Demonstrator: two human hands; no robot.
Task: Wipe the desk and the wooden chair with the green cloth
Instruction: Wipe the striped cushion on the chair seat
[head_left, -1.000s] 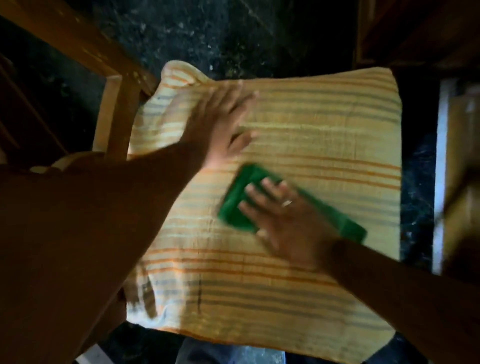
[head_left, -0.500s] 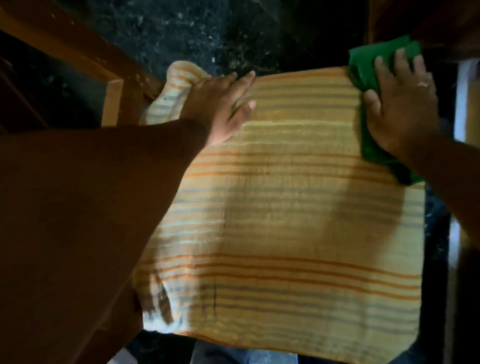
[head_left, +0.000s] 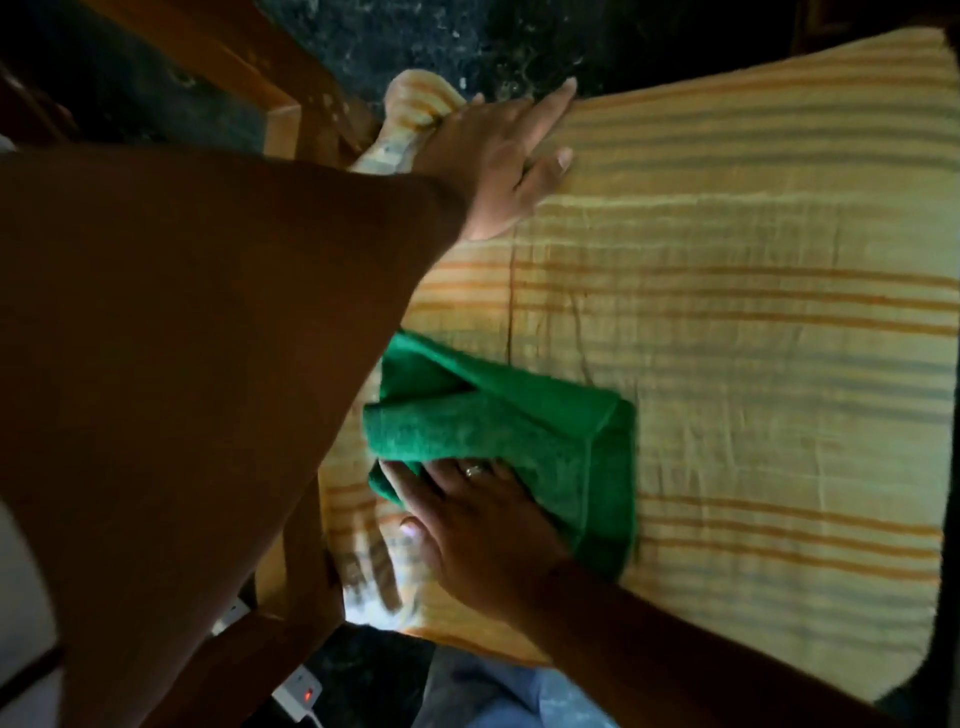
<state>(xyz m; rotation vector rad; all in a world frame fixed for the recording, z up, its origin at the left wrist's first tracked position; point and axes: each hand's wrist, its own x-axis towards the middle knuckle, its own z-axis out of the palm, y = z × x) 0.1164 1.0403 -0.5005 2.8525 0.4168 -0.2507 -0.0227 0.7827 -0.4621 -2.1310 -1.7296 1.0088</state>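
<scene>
I am looking down at the seat of the wooden chair (head_left: 291, 124), which is covered by a yellow striped cushion (head_left: 727, 312). My left hand (head_left: 498, 161) lies open and flat on the cushion's far left corner, pinning it. My right hand (head_left: 483, 530) presses open-palmed on the bunched green cloth (head_left: 519, 431) near the cushion's left edge, fingers spread over the fabric. I judge I am on the chair-wiping step; next the cloth should sweep across the unwiped stripes toward the right, without dragging the cushion
</scene>
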